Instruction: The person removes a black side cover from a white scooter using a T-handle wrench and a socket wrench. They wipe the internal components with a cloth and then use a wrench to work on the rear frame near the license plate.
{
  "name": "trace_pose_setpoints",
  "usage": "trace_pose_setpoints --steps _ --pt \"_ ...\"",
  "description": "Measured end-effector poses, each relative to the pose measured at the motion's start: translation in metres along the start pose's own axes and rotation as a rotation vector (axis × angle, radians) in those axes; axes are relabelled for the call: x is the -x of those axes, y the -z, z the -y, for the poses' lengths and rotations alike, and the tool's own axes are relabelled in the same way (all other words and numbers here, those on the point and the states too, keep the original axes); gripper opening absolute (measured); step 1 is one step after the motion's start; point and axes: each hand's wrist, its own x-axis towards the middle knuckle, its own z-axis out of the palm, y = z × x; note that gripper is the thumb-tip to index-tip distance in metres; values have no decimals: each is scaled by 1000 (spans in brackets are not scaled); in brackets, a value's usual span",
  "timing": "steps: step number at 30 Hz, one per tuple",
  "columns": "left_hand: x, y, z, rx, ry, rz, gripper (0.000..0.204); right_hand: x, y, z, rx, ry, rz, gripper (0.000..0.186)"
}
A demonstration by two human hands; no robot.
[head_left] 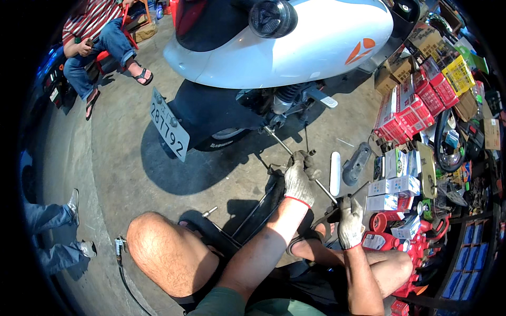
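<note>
A long metal T-handle socket wrench [326, 191] runs from the scooter's [295, 50] rear wheel area toward me. My left hand [299, 178], in a grey work glove, is closed around its shaft about midway. The gloved right hand [349, 224] grips the crossbar at the near end. At the far end, the wrench tip [269, 129] meets the hub area beside the rear wheel [224, 138]; the exact contact is too small to tell. Above it are the shock absorber [287, 95] and the white bodywork.
Metal tools [227, 236] lie on the floor between my legs. A white strip [334, 174] and a grey cover [357, 164] lie to the right, by stacked boxes [403, 113] and red bottles [380, 241]. A seated person [100, 47] and another's legs [55, 231] are at left.
</note>
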Motion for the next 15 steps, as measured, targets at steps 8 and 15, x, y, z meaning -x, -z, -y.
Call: trace_pose_setpoints --steps 8,15 --pt "2 -12 3 -109 -32 -154 17 -1 -2 2 -156 -177 -16 27" --pt "8 18 14 -89 -6 37 17 18 17 21 -81 -228 178 14"
